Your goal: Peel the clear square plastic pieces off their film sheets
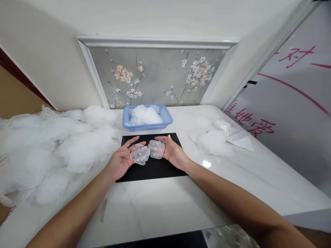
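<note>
Above a black mat (155, 170), my left hand (121, 161) grips a small translucent, rounded-square plastic piece (140, 154) dotted with small knobs or holes. A similar translucent piece (156, 149) is in my right hand (176, 153), its fingers behind and along the outer edge. Inner edges of the two pieces meet or overlap slightly; whether they are joined I cannot tell. Both faces are turned up toward me, and fingers show faintly through the plastic. Just beyond the mat stands a blue plastic basket (148, 128) with white translucent pieces (147, 115) in it.
A large heap of white, filmy translucent pieces (33, 144) covers the table's left side. At the right lie a smaller white pile (214, 143) and a clear plastic bag (234, 132). A wall with a floral panel (157, 75) stands behind the white table (155, 206).
</note>
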A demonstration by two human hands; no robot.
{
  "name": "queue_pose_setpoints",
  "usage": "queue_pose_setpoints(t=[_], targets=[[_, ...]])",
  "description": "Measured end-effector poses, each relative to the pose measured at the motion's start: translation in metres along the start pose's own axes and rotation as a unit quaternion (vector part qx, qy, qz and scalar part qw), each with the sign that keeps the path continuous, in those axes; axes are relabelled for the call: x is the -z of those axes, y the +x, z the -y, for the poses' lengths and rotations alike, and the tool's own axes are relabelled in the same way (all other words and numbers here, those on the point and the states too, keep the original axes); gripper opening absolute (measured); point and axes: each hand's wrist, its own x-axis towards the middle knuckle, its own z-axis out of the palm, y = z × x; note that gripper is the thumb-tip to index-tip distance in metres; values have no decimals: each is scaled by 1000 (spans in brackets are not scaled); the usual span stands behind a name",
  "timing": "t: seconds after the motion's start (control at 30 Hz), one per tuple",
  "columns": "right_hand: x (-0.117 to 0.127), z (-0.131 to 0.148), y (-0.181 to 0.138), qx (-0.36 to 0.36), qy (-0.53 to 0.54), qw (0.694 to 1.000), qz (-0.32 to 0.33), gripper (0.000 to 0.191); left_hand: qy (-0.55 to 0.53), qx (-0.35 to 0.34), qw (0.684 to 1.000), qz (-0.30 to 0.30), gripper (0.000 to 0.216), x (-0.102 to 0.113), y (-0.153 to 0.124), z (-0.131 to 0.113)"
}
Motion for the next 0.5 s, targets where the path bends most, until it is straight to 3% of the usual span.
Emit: queue_pose_setpoints(t=[0.13, 0.5], targets=[[1, -2, 1, 3, -2, 1000, -2, 49, 14, -14, 1000, 18, 76, 3, 1, 2], [2, -2, 1, 5, 5, 1000, -1, 48, 16, -13, 1000, -9, 78, 4, 3, 1]])
